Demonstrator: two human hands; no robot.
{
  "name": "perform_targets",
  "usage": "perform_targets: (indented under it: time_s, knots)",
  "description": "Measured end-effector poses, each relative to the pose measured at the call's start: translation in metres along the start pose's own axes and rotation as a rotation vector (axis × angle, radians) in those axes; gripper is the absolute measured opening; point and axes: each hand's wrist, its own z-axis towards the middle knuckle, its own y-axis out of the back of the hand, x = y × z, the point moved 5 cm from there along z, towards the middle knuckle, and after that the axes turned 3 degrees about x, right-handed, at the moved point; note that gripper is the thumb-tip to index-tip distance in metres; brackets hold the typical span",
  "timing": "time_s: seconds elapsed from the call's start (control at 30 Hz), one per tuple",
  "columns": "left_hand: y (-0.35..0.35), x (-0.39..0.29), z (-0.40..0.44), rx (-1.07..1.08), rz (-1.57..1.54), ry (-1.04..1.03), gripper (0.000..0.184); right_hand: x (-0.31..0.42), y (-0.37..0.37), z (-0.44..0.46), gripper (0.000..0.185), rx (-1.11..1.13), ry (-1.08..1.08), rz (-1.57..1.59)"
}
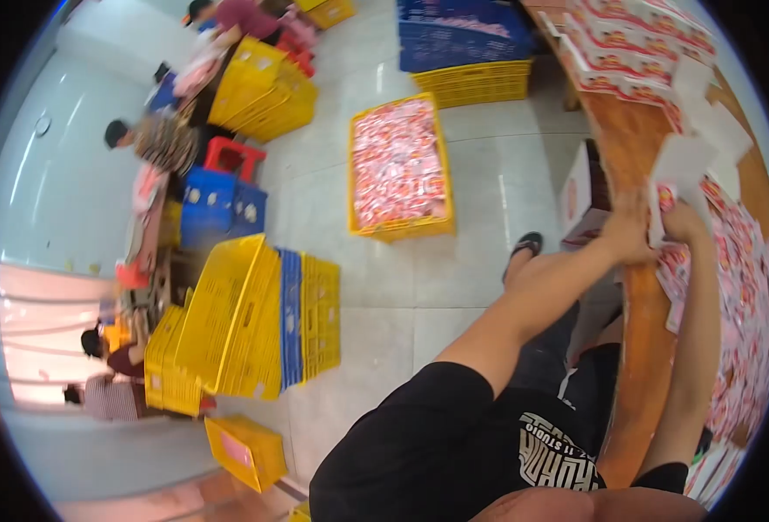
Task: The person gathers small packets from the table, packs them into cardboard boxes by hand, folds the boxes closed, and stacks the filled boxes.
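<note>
At the right, over the wooden table, my left hand (628,230) is closed on the lower side of a white paper carton (682,161). My right hand (685,224) is curled against the same carton from the other side, its fingertips partly hidden. Between the hands a small red and white packet (666,198) shows at the carton. A wide heap of pink and red packets (737,296) lies on the table beside my right forearm.
Printed carton sheets (637,48) are stacked at the table's far end. A yellow crate (444,174) full of packets stands on the floor, a cardboard box (583,196) by the wooden table (641,348). Yellow crates (237,322) and blue bins (224,204) stand left, near several seated people.
</note>
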Motion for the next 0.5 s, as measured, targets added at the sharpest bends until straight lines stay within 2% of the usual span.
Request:
perform_targets:
  time_s: [0.07,0.1,0.13,0.17,0.2,0.23,0.27,0.3,0.33,0.4,0.43,0.5]
  knots:
    - [0.014,-0.008,0.002,-0.068,-0.075,-0.09,0.151,-0.027,0.007,-0.009,0.046,0.063,-0.094,0.209]
    - [0.026,-0.015,-0.002,-0.138,-0.104,-0.14,0.143,-0.005,0.033,-0.039,0.047,-0.007,-0.071,0.341]
    - [0.03,-0.016,0.0,-0.145,-0.101,-0.13,0.143,0.032,0.068,-0.069,0.047,-0.072,-0.054,0.47]
    - [0.029,-0.016,0.004,-0.095,-0.114,-0.114,0.148,0.048,0.078,-0.076,0.055,0.046,-0.084,0.476]
    - [0.024,-0.015,0.002,-0.037,-0.131,-0.095,0.152,0.041,0.06,-0.062,0.055,0.059,-0.084,0.477]
    - [0.021,-0.014,0.003,-0.028,-0.136,-0.099,0.153,0.024,0.033,-0.038,0.061,0.088,-0.138,0.323]
    - [0.023,-0.014,0.005,-0.031,-0.13,-0.105,0.153,0.007,0.019,-0.019,0.067,0.104,-0.188,0.168]
    - [0.024,-0.015,0.004,-0.016,-0.135,-0.098,0.152,-0.004,0.019,-0.018,0.081,0.014,-0.27,0.106]
    - [0.023,-0.014,0.003,0.002,-0.143,-0.084,0.152,0.005,0.028,-0.031,0.081,0.015,-0.264,0.104]
    - [0.021,-0.013,0.001,-0.02,-0.121,-0.086,0.152,0.055,0.083,-0.083,0.063,-0.294,-0.116,0.153]
    - [0.021,-0.014,0.002,-0.041,-0.095,-0.1,0.152,0.065,0.093,-0.098,0.058,-0.454,-0.131,0.045]
    - [0.021,-0.014,0.002,-0.031,-0.088,-0.1,0.153,0.05,0.084,-0.078,0.051,-0.445,-0.158,0.154]
